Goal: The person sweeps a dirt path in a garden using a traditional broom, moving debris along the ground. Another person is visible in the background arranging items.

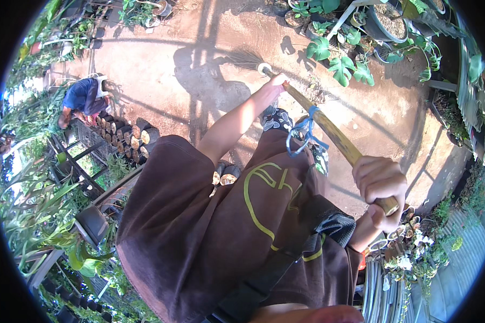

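Note:
A stick broom slants across the view, its wooden handle point(327, 127) gripped by both hands. My left hand point(278, 84) is wrapped around the lower handle, just above the pale ring point(263, 68) that binds the head. Thin brown bristles point(244, 59) fan out over the dirt ground, blurred at their tips. Around the top end of the handle my right hand point(379, 187) is closed, with the cut butt showing past the fingers. A blue strip point(308, 129) is knotted about mid-handle and hangs in a loop.
Potted plants point(341, 68) line the upper right. At the left, a person point(83, 97) in blue bends beside stacked cut logs point(125, 137). A dark planter point(92, 224) and dense foliage fill the left edge. Corrugated sheets point(458, 238) and white flowers point(404, 262) lie lower right.

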`<state>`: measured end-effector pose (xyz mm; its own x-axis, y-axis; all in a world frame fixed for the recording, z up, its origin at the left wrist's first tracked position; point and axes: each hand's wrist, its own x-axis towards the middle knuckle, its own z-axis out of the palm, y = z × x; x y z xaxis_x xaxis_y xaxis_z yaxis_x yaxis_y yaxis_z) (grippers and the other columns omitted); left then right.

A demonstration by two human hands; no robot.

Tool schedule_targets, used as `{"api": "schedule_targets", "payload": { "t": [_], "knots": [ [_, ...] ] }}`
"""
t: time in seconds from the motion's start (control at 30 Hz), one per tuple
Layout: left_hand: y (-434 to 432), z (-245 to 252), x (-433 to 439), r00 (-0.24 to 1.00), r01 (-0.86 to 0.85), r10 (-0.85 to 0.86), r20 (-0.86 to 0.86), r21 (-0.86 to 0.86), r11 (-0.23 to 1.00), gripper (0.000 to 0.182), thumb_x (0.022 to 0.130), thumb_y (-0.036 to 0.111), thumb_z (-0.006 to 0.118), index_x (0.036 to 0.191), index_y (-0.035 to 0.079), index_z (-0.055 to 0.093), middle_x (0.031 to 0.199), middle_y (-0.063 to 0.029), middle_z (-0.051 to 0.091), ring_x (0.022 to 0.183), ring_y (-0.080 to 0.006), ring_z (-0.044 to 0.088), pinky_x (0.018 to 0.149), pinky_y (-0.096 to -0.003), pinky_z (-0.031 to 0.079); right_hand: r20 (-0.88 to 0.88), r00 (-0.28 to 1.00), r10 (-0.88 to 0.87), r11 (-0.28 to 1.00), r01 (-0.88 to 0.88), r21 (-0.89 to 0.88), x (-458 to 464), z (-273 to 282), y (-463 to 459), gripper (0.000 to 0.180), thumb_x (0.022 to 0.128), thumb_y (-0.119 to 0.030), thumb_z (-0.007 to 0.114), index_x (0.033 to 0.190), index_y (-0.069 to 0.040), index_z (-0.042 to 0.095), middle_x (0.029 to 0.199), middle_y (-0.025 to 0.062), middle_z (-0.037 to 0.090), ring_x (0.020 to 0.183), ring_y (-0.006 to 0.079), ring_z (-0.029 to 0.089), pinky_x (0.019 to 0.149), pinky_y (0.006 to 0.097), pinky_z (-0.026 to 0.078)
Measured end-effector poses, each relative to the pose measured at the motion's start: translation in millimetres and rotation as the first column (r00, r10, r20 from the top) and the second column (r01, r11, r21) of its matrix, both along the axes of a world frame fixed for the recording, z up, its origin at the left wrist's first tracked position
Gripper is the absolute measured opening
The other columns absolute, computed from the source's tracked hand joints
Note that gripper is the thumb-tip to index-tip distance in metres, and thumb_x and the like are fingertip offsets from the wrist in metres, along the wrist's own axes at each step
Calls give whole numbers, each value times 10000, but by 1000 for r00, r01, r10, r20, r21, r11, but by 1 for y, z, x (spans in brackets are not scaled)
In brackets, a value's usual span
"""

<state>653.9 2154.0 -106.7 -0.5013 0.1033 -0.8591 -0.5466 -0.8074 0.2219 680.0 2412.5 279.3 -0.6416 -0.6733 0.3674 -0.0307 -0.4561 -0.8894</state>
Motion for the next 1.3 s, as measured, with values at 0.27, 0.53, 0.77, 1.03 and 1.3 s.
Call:
{"api": "schedule_targets", "payload": {
  "t": [0.27, 0.53, 0.77, 1.03, 1.3],
  "knots": [
    [136, 4, 33, 998, 55, -65, 17, 346, 937, 50, 802, 41, 497, 784, 69, 459, 657, -72, 477, 589, -216, 510, 582, -393, 465, -146, 986, 74, 959, -30, 282, 35, 75, -1, 225, 572, -152, 518, 438, -78, 354, 391, -1, 330, 319, 171, 345, 391, 314, 321],
    [166, 83, 69, 979, 126, -195, 64, 563, 817, 121, 758, -36, 453, 856, 16, 408, 651, -135, 442, 567, -280, 500, 557, -425, 456, -239, 951, -198, 908, 269, 321, 114, 125, 18, 343, 717, -245, 618, 483, -83, 428, 383, -2, 394, 334, 141, 407, 427, 282, 430],
    [108, 128, 68, 962, -92, 7, 272, 300, 949, 81, 801, 23, 489, 759, 77, 446, 595, -76, 444, 460, -227, 456, 452, -405, 422, -224, 939, -262, 918, 314, 242, 136, 139, 11, 271, 765, -287, 655, 655, -84, 513, 456, -2, 445, 404, 129, 449, 469, 278, 450],
    [-121, -28, 39, 946, -323, 323, 19, 2, 946, 111, 821, -56, 404, 908, 3, 368, 711, -87, 424, 532, -162, 422, 538, -325, 434, -89, 993, -77, 992, 85, 94, 53, 43, -90, 354, 707, -220, 609, 453, -59, 422, 415, 25, 400, 386, 189, 423, 498, 358, 422],
    [-251, 12, -30, 985, 128, -67, 157, -422, 897, 91, 843, 0, 419, 841, -16, 508, 740, -168, 566, 626, -290, 570, 632, -409, 505, -7, 993, -114, 964, 112, 242, 0, -78, -176, 239, 578, -223, 521, 546, -11, 416, 620, 89, 511, 741, 268, 573, 876, 462, 432]
  ]
}}
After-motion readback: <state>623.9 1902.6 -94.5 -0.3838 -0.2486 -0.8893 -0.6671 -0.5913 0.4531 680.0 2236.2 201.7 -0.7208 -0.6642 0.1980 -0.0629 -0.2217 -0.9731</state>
